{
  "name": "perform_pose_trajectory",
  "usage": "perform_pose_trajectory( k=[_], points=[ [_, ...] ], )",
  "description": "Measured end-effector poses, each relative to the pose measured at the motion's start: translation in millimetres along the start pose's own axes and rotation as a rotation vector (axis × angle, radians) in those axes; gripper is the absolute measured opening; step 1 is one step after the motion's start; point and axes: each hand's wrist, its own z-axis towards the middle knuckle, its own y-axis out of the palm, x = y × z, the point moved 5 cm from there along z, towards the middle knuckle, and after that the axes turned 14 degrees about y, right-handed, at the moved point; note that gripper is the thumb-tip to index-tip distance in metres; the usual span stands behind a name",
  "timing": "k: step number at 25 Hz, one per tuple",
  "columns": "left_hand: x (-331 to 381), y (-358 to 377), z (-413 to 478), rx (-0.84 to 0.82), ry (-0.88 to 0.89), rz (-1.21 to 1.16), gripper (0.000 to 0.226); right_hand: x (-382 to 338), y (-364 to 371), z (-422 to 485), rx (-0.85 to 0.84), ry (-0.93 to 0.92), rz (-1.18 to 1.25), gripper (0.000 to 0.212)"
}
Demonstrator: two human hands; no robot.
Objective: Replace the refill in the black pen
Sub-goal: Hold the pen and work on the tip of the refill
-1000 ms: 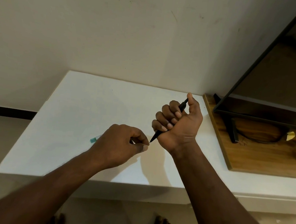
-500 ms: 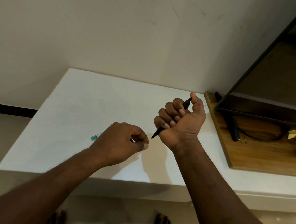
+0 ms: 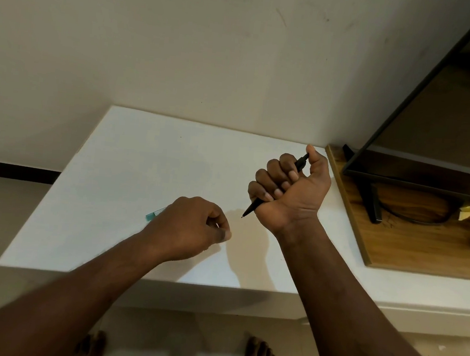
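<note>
Right hand lifted black pen from left hand.

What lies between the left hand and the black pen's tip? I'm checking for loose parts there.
Nothing: in the head view only bare white table shows between the left hand and the black pen.

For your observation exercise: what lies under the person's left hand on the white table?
A teal-tipped clear piece pokes out from beneath the left hand on the white table. The rest is covered, as is whatever the fingertips pinch.
</note>
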Motion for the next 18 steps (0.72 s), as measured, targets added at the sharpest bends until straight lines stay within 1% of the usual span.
perform_pose_trajectory(
  k=[3,5,10,18],
  points=[
    [-10.1,4.2,-1.1,-0.092,-0.106,-0.033,0.014,0.6,-0.9,-0.6,0.004,0.013,0.020,0.052],
    [-12.7,5.4,-2.2,-0.102,-0.141,-0.063,0.013,0.8,-1.0,-0.7,0.007,0.017,0.025,0.052],
    [-8.8,7.3,-2.9,-0.109,-0.119,0.007,0.008,-0.3,0.1,-1.0,-0.009,0.003,0.008,0.050],
    [-5.5,7.9,-1.9,-0.123,-0.105,0.020,0.007,1.4,0.6,-0.8,-0.030,0.028,0.007,0.053]
  ],
)
